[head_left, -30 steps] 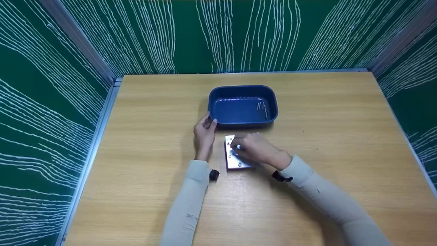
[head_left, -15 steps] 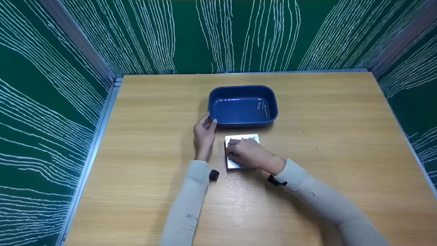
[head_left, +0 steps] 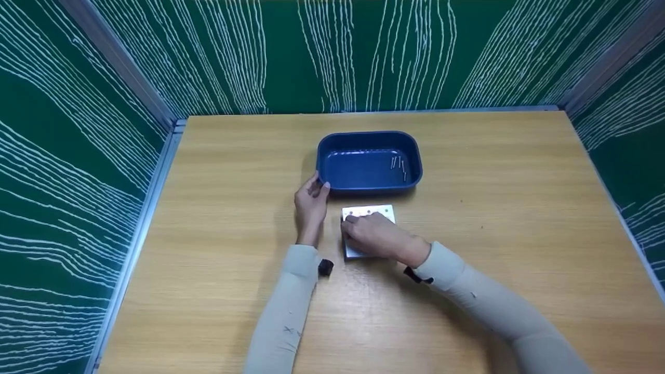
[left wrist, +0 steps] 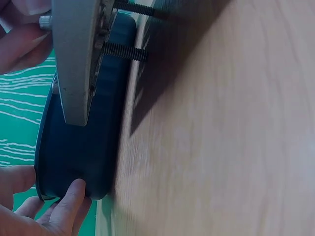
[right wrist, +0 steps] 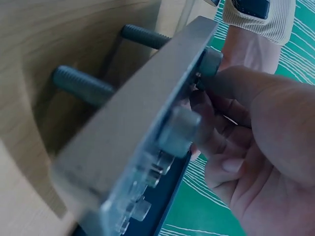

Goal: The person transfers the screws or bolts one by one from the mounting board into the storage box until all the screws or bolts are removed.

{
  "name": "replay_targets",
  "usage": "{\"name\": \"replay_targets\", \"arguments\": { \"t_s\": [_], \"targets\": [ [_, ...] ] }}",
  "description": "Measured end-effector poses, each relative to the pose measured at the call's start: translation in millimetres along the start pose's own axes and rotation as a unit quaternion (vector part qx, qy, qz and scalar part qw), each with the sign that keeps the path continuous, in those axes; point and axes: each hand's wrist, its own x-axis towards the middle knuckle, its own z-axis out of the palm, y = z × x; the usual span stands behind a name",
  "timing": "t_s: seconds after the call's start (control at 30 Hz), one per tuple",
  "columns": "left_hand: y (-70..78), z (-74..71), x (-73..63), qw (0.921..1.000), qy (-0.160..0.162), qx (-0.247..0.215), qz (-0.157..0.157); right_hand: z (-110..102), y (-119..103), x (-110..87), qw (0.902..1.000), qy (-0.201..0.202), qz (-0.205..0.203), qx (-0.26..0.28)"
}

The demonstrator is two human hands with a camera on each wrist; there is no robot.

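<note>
A silver metal plate (head_left: 385,213) with holes is near the middle of the table, in front of a dark blue bin (head_left: 363,188). Socket-head screws (right wrist: 179,132) sit in its top, and threaded shanks (left wrist: 125,51) stick out below it. My right hand (head_left: 375,235) is over the plate's left part; in the left wrist view its fingers (left wrist: 24,46) pinch a screw head (left wrist: 46,22) at the plate. From above, that hand hides the screw. My left hand (head_left: 311,205) grips the bin's near left corner, thumb and fingers around its wall.
Several thin screws (head_left: 399,162) lie in the right part of the bin. The wooden table (head_left: 218,223) meets green walls (head_left: 283,57) with white wavy lines at the back and sides. Tiny dark specks (head_left: 461,201) lie to the right of the plate.
My right hand has shifted left and a little nearer across the plate, uncovering its far edge and row of holes. The left hand has stayed on the bin, which has not moved.
</note>
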Motion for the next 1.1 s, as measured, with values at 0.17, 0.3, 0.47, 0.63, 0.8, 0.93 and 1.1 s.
{"name": "replay_targets", "arguments": {
  "t_s": [0.17, 0.3, 0.47, 0.63, 0.8, 0.93, 1.1],
  "targets": [
    [-0.4, -0.5, -0.7, 1.0000, -0.001, 0.003, 0.008, 0.6, -1.9, 0.3, 0.9998, 0.001, -0.007, 0.020],
    [-0.8, -0.8, -0.9, 0.9999, -0.001, 0.008, 0.011, 1.9, -1.5, 0.5, 0.9997, 0.002, -0.011, 0.023],
    [-0.7, -0.4, -1.0, 1.0000, 0.002, 0.001, 0.003, 2.3, -0.9, 1.5, 0.9995, 0.021, -0.021, 0.007],
    [-0.6, -0.1, -0.2, 1.0000, 0.004, 0.000, 0.005, 2.4, 0.1, 1.1, 0.9985, 0.040, -0.029, -0.021],
    [-1.2, -0.4, 0.4, 1.0000, 0.005, -0.005, 0.006, 1.5, 0.4, 1.0, 0.9982, 0.041, -0.033, -0.028],
    [-1.1, -0.2, 0.0, 0.9999, 0.003, -0.010, 0.006, 0.1, -0.4, 0.9, 0.9978, 0.047, -0.037, -0.028],
    [-0.9, 0.1, -0.8, 0.9999, 0.006, -0.006, 0.010, -1.0, -1.4, -0.6, 0.9954, 0.076, -0.044, -0.037]
  ]
}}
